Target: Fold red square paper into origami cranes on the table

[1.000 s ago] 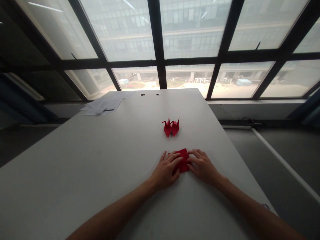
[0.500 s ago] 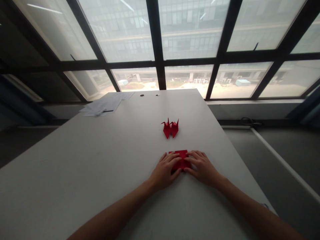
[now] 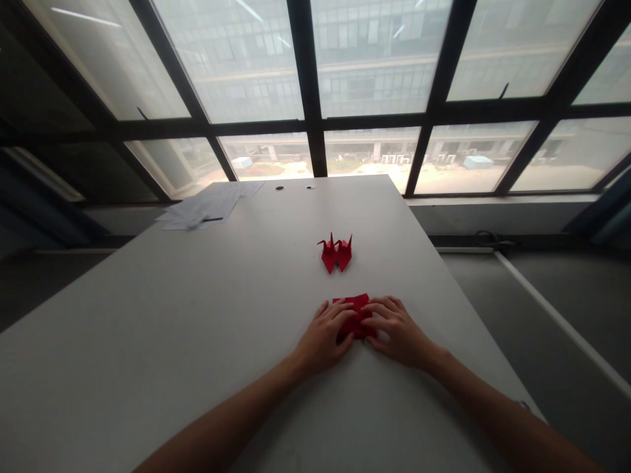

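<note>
A sheet of red folding paper (image 3: 359, 320) lies on the white table between my hands, partly covered by fingers. My left hand (image 3: 328, 330) rests on its left side, fingers over the paper and thumb at the near edge. On the right side, my right hand (image 3: 396, 328) has its curved fingers on the paper, thumb near the lower right corner. The paper's right part looks slightly raised. Just beyond stand two folded red paper cranes, a left crane (image 3: 328, 258) and a right crane (image 3: 344, 256), side by side and touching or nearly so.
The white table (image 3: 221, 315) reaches toward large windows. Loose printed sheets (image 3: 207, 205) with a dark pen (image 3: 213, 219) lie at its far left. Two cable holes are near the far edge. The table's right edge runs close to my right forearm.
My right hand has shifted slightly left, its fingers more bent over the paper. The paper's upper right edge has lifted a little. My left hand has hardly moved; the cranes stay put.
</note>
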Motion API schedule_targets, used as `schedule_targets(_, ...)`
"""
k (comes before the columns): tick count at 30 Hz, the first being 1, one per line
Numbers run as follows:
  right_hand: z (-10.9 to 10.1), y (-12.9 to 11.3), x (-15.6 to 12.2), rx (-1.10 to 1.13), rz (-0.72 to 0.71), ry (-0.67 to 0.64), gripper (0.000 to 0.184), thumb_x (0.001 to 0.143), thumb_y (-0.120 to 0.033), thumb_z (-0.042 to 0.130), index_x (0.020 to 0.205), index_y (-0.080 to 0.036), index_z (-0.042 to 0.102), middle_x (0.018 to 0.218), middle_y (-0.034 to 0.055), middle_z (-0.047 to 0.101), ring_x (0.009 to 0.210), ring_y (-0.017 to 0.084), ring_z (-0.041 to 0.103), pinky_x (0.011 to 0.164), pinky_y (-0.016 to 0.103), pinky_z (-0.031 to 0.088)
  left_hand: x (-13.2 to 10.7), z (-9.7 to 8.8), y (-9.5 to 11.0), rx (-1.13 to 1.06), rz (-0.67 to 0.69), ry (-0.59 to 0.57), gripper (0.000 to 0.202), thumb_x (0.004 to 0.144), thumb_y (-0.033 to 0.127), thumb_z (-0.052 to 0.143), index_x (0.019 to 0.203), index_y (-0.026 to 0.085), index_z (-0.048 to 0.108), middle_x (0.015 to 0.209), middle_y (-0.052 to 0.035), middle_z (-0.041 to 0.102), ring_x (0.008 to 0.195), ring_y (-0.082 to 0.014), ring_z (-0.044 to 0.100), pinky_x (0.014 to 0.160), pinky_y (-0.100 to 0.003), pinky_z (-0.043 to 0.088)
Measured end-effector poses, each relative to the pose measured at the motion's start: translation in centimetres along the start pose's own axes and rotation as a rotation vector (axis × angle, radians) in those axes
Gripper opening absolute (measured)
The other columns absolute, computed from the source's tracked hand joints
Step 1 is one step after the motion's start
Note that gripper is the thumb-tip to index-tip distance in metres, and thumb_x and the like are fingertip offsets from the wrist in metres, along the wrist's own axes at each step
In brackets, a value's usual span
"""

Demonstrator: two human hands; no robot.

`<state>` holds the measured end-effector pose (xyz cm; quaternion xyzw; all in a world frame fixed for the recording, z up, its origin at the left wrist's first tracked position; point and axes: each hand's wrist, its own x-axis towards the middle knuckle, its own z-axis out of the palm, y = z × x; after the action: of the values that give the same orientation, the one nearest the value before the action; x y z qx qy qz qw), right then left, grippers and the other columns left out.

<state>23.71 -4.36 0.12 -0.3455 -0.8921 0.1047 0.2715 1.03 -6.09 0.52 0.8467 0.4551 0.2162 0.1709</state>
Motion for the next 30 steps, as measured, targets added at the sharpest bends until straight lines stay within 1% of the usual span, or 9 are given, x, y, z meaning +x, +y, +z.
schedule_targets(5, 0.0, 0.0, 0.0, -0.012, 0.018, 0.024, 0.024, 0.083, -0.021, 0.067, 0.106, -0.029, 0.07, 0.125, 0.0037, 0.065, 0.124, 0.027, 0.049, 0.107, 0.049, 0.034, -0.1, -0.2, 0.1, -0.024, 0.001, -0.012, 0.05, 0.08, 0.014, 0.058, 0.128, 0.027, 0.054, 0.143, -0.0037, 0.053, 0.139, -0.0235, 0.041, 0.122, -0.049, 0.015)
schedule_targets(8, -0.1, -0.1, 0.0, -0.002, 0.026, 0.025, 0.02, 0.085, -0.024, 0.068, 0.104, -0.028, 0.07, 0.125, 0.0042, 0.064, 0.124, 0.027, 0.049, 0.106, 0.049, 0.035, -0.1, -0.1, 0.1, -0.026, 0.002, -0.02, 0.059, 0.077, 0.011, 0.056, 0.134, 0.027, 0.049, 0.144, -0.004, 0.052, 0.139, -0.0229, 0.041, 0.123, -0.049, 0.012)
schedule_targets(10, -0.1, -0.1, 0.0, 0.005, 0.044, 0.035, 0.019, 0.087, -0.023, 0.065, 0.105, -0.028, 0.07, 0.126, 0.0046, 0.064, 0.125, 0.027, 0.048, 0.106, 0.048, 0.035, -0.1, -0.1, 0.0, -0.028, 0.005, -0.024, 0.066, 0.076, 0.009, 0.054, 0.138, 0.027, 0.045, 0.144, -0.0041, 0.052, 0.138, -0.0221, 0.042, 0.123, -0.049, 0.01)
schedule_targets(14, 0.3, 0.6, -0.1, 0.01, 0.076, 0.05, 0.032, 0.083, -0.013, 0.063, 0.112, -0.027, 0.068, 0.133, 0.0061, 0.06, 0.127, 0.027, 0.046, 0.107, 0.048, 0.035, 0.0, 0.0, -0.1, -0.036, 0.016, -0.038, 0.071, 0.073, 0.006, 0.051, 0.141, 0.026, 0.042, 0.144, -0.0049, 0.052, 0.137, -0.0217, 0.043, 0.123, -0.05, 0.008)
schedule_targets(17, 0.6, 1.1, -0.2, 0.014, 0.081, 0.049, 0.035, 0.082, -0.011, 0.064, 0.113, -0.026, 0.068, 0.134, 0.0071, 0.059, 0.128, 0.028, 0.046, 0.107, 0.048, 0.035, -0.1, 0.0, -0.1, -0.034, 0.021, -0.043, 0.07, 0.073, 0.005, 0.05, 0.14, 0.026, 0.043, 0.143, -0.0046, 0.053, 0.136, -0.022, 0.044, 0.123, -0.05, 0.006)
schedule_targets(20, 0.8, 1.3, -0.2, 0.025, 0.086, 0.05, 0.027, 0.084, -0.014, 0.064, 0.109, -0.025, 0.069, 0.125, 0.0066, 0.064, 0.124, 0.026, 0.05, 0.105, 0.047, 0.036, -0.1, 0.0, 0.0, -0.038, 0.017, -0.034, 0.069, 0.074, 0.005, 0.051, 0.139, 0.027, 0.045, 0.143, -0.0053, 0.052, 0.136, -0.0235, 0.044, 0.122, -0.052, 0.006)
schedule_targets(23, 0.8, 1.4, -0.2, 0.025, 0.084, 0.055, 0.023, 0.085, -0.015, 0.064, 0.105, -0.025, 0.069, 0.116, 0.0056, 0.067, 0.118, 0.026, 0.053, 0.104, 0.046, 0.036, -0.1, 0.2, -0.1, -0.028, -0.013, 0.014, 0.062, 0.077, 0.009, 0.053, 0.137, 0.025, 0.049, 0.141, -0.0077, 0.053, 0.135, -0.0255, 0.044, 0.121, -0.053, 0.011)
schedule_targets(26, 0.8, 1.5, -0.2, 0.02, 0.093, 0.051, 0.025, 0.084, -0.013, 0.065, 0.106, -0.025, 0.069, 0.114, 0.0054, 0.068, 0.115, 0.025, 0.054, 0.102, 0.046, 0.037, 0.0, 0.4, -0.4, -0.01, -0.035, 0.042, 0.054, 0.081, 0.013, 0.054, 0.134, 0.024, 0.053, 0.139, -0.0088, 0.055, 0.131, -0.0256, 0.048, 0.12, -0.053, 0.014)
schedule_targets(30, 0.6, 1.6, -0.2, 0.01, 0.101, 0.039, 0.029, 0.082, -0.011, 0.066, 0.107, -0.025, 0.069, 0.113, 0.0053, 0.068, 0.112, 0.025, 0.055, 0.101, 0.045, 0.037, 0.0, 0.5, -0.6, -0.017, -0.04, 0.035, 0.052, 0.082, 0.013, 0.055, 0.133, 0.026, 0.055, 0.14, -0.0078, 0.054, 0.132, -0.0249, 0.048, 0.12, -0.052, 0.013)
